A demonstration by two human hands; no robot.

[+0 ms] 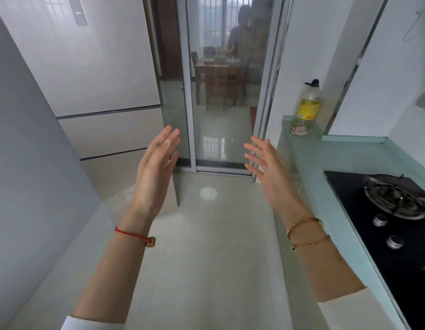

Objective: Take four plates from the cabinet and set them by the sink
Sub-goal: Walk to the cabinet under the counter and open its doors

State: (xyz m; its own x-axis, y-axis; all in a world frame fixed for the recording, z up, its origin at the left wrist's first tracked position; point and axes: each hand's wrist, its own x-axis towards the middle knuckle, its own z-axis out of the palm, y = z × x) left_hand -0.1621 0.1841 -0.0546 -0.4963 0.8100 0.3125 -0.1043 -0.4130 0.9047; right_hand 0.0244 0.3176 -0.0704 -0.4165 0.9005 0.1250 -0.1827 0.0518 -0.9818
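Note:
My left hand (156, 167) is raised in front of me over the floor, palm turned inward, fingers spread, holding nothing. My right hand (266, 167) is held up at the same height, palm facing the left one, fingers apart and empty. A red string bracelet is on the left wrist and gold bracelets are on the right. No plates, cabinet or sink are in view.
A pale green counter (325, 167) runs along the right with a black gas hob (382, 210) and an oil bottle (307, 106) at its far end. A tall white fridge (92, 75) stands left. A glass sliding door (225, 91) lies ahead, with a person and a dining table behind it.

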